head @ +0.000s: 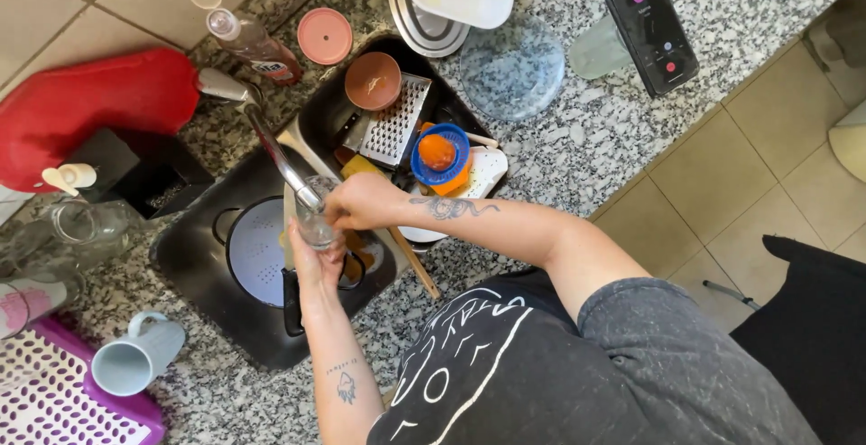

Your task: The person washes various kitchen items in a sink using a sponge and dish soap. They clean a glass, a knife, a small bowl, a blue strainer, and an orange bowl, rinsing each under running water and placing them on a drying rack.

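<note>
Speckled granite counter [577, 129] runs around a dark sink [194, 256] packed with dishes: a white colander [257, 251], a metal grater [395, 125], a blue and orange juicer [439, 153]. Over the sink, just under the faucet [271, 143], the left hand [314, 260] has its fingers curled around a clear glass [316, 220] from below, while the right hand [361, 201] closes over the rim, fingertips hidden. A pale blue mug [135, 355] lies tipped on the purple rack [54, 391].

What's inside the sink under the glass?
Under the clear glass held in both hands sits a white colander in the sink, plus yellow-orange bits. Farther along lie a metal grater and a blue-and-orange juicer. Arms and dishes hide the bottom.
</note>
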